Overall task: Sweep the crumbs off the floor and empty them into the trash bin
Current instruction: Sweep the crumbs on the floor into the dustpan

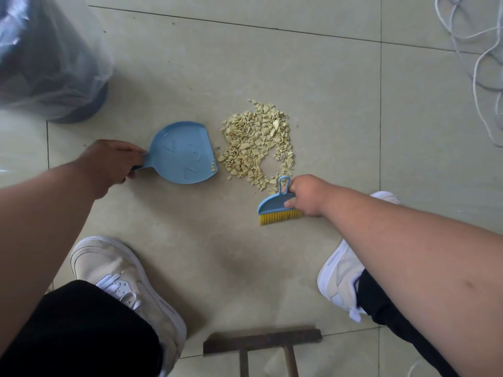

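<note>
A pile of pale yellow crumbs (257, 144) lies on the tiled floor. My left hand (111, 163) grips the handle of a blue dustpan (182, 153), which lies flat just left of the pile, its open edge toward the crumbs; a few crumbs sit inside that edge. My right hand (306, 195) grips a small blue brush (277, 204) with yellow bristles, at the near right edge of the pile, bristles pointing toward me. The trash bin (46, 58), lined with a clear plastic bag, stands at the upper left.
My two white shoes (122, 284) (341, 276) stand on the floor near me. A dark wooden frame (261, 342) lies at the bottom centre. White cords (473, 50) are looped at the upper right.
</note>
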`<action>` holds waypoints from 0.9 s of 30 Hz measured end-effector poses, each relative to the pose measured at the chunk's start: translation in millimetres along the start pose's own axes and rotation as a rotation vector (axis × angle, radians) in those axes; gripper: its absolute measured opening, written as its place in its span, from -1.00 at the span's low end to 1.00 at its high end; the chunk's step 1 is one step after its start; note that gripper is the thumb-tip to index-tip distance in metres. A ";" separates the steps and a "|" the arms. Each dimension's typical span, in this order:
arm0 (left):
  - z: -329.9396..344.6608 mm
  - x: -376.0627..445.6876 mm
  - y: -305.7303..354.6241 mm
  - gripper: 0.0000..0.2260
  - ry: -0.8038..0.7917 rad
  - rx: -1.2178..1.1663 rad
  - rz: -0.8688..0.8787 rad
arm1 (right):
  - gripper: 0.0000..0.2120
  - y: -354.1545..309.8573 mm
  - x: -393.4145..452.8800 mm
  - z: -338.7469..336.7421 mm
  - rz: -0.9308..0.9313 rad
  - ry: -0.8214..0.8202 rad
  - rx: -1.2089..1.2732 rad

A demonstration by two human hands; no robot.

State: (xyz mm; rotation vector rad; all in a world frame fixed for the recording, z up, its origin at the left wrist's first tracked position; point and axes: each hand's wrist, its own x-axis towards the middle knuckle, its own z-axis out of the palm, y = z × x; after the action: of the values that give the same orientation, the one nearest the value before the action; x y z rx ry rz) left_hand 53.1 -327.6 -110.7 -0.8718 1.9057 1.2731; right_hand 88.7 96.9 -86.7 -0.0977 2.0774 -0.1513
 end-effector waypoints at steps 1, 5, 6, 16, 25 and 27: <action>3.2 -0.5 -0.2 -0.72 0.066 0.112 0.066 | -0.67 -2.1 2.5 -2.6 0.008 0.036 0.012; 12.0 6.1 -3.8 -0.73 0.072 0.280 0.135 | -0.69 -9.1 14.4 -23.9 0.034 0.164 0.025; 12.0 5.7 -3.5 -0.73 0.080 0.296 0.140 | -0.69 -10.2 17.4 -30.4 0.031 0.189 0.022; -21.0 28.1 -28.6 -0.35 -0.182 0.624 0.364 | -0.63 -7.5 32.2 -76.6 0.035 0.319 0.053; -19.5 19.1 -16.5 -0.44 0.015 1.170 0.696 | -0.73 -16.5 21.6 -100.1 0.074 0.555 0.488; -21.6 19.9 -16.1 -0.52 0.065 1.229 0.699 | -0.74 -27.6 19.8 -94.9 0.047 0.524 0.509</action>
State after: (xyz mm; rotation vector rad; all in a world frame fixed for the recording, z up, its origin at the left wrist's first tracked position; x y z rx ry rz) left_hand 51.8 -355.9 -128.5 0.4231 2.5622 0.1539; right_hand -3.6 73.3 -53.6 0.3344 2.4841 -0.7343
